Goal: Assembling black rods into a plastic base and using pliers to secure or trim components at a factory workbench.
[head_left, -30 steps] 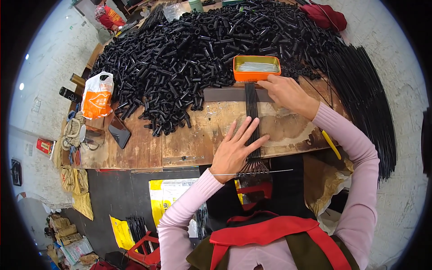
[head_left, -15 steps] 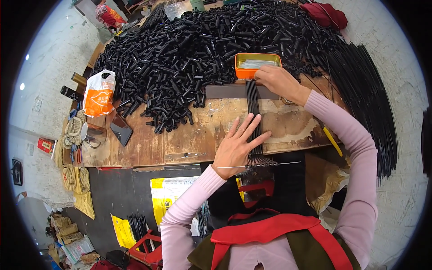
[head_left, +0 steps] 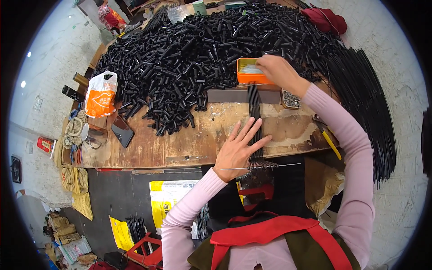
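The left hand [head_left: 239, 147], fingers apart, rests on slim black rods [head_left: 254, 100] on the wooden tabletop [head_left: 189, 137], their near ends already wired; thin pale wires [head_left: 248, 69] remain in the orange metal tin [head_left: 253, 78]; I cannot tell the right hand [head_left: 280, 72]'s grip.

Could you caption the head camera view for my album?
Left hand spread over a row of black rods, right hand at an orange box, near heaped black tubes.

printed characters stand on the white-and-orange plastic bag [head_left: 101, 101] near the tabletop's [head_left: 189, 135] left edge, and dark ones on the yellow-and-white sack [head_left: 157, 194] below its front edge. the red packet [head_left: 44, 144] beyond the left edge seems printed too, but too small to read.
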Action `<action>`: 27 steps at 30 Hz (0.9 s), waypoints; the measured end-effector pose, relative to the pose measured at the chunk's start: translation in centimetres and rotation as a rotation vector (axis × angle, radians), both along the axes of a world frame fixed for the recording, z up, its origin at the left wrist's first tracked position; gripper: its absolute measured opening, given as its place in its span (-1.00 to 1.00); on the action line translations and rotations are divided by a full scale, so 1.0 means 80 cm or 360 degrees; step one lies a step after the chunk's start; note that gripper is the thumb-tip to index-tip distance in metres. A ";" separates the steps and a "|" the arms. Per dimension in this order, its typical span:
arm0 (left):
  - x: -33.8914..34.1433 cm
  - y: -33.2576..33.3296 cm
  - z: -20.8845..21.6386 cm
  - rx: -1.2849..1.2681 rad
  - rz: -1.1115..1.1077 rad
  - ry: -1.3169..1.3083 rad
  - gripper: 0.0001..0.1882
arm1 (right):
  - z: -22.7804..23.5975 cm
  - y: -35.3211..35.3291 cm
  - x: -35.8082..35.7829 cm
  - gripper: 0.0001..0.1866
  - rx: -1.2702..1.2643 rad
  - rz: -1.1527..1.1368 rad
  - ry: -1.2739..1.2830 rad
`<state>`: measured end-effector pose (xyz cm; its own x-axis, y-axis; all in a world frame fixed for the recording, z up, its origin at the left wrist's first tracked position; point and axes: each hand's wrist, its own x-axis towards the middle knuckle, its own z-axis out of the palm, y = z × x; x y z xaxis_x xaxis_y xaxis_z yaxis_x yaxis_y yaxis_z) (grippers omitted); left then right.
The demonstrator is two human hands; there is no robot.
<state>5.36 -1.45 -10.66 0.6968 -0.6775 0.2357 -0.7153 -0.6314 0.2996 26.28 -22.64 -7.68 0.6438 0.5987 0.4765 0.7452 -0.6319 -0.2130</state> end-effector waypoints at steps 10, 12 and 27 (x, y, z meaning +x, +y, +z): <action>-0.002 0.002 -0.002 0.0087 -0.0010 -0.0039 -0.22 | 0.004 0.001 0.047 -0.85 -0.0298 -0.0281 0.0278; -0.005 0.003 -0.005 0.0032 -0.0005 -0.0039 -0.26 | 0.015 0.000 0.036 -0.87 -0.0205 -0.0279 0.0300; -0.010 0.006 -0.011 -0.0063 -0.0030 -0.0162 -0.23 | -0.011 -0.027 -0.068 -0.73 -0.0177 0.0091 0.0186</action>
